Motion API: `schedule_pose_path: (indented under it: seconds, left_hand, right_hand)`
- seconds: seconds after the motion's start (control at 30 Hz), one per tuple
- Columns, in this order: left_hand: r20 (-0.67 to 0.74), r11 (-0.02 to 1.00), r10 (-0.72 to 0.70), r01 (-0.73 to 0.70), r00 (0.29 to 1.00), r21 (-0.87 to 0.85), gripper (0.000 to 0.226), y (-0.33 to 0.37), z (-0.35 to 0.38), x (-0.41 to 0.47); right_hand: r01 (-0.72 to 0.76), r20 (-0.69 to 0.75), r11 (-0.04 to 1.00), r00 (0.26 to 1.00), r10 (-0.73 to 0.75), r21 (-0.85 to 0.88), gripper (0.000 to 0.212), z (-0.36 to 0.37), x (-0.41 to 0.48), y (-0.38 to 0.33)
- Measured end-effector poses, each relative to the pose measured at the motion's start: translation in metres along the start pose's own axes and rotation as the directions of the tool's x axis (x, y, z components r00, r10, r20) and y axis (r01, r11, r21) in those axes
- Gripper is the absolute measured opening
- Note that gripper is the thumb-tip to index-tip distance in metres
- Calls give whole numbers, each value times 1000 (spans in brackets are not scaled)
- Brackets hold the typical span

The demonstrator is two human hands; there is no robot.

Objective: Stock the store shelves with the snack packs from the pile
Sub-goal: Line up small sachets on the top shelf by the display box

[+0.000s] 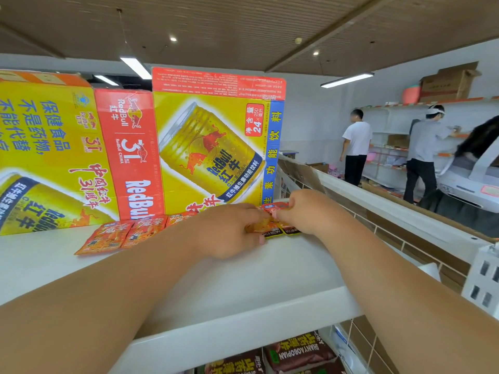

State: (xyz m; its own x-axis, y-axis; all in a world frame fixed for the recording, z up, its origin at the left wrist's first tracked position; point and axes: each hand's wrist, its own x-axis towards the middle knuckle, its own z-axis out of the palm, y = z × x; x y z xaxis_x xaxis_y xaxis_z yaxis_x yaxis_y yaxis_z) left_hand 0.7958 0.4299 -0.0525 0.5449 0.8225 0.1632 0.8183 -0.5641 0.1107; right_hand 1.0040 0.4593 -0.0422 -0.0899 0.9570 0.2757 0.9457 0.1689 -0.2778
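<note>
Pinched near the right end of the white top shelf (243,279), under left hand (229,233) and right hand (302,211) held close together, fingers curled onto them: flat, glossy snack packs (272,232), red-orange with yellow-black lower edges. Laid flat leftward in a touching row: crinkly orange sachets (108,238). Standing upright just behind: printed cardboard Red Bull cartons (210,147). Smooth, matte shelf top.

The shelf (243,279) top is seen as a smooth white surface with a soft satin sheen, seemingly painted metal. The cartons (216,147) at its back edge are made of printed cardboard, lightly glossy and creased at the folds. The snack packs (108,238) are wrapped in shiny, crinkled plastic film. Thin white-coated wire is used for the grid (388,230) along the right edge.
</note>
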Motion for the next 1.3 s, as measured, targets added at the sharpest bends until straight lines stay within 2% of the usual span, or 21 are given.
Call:
schedule_pose_path:
  seconds: [0.07, 0.23, 0.3, 0.5, 0.6, 0.77, 0.97, 1.07, 1.3]
  left_hand:
    - [-20, 1000, -12, 12, 1000, -4, 62, -1, -3, -1]
    - [-134, 994, -92, 98, 987, 38, 52, -4, -20, -7]
    - [-189, 988, -134, 147, 973, 53, 55, -5, -32, -13]
    - [-286, 976, -190, 213, 939, 52, 53, -16, -66, -62]
    - [-314, 960, -242, 274, 918, 62, 51, -30, -79, -105]
    - [-361, 880, -403, 464, 841, 97, 54, -67, -104, -194]
    - [-408, 753, -575, 653, 709, 75, 48, -112, -133, -317]
    - [-417, 696, -637, 717, 648, 50, 46, -137, -142, -376]
    - [-405, 612, -718, 790, 567, 21, 43, -216, -168, -519]
  right_hand:
    - [4, -34, 1000, 999, -4, 15, 43, -4, -3, -1]
    - [49, -86, 999, 995, -47, 17, 35, -20, -10, -14]
    - [84, -88, 996, 993, -82, 19, 31, -27, -10, -23]
    - [246, -125, 968, 963, -239, 43, 36, -43, -12, -81]
    - [336, -102, 938, 940, -327, 85, 36, -44, -15, -127]
    - [486, -86, 850, 874, -479, 203, 29, -32, -34, -215]
    - [610, 10, 760, 778, -628, 225, 33, -6, -58, -327]
    - [647, 42, 725, 739, -673, 234, 27, 5, -74, -387]
    - [708, 100, 658, 657, -747, 257, 22, 37, -121, -546]
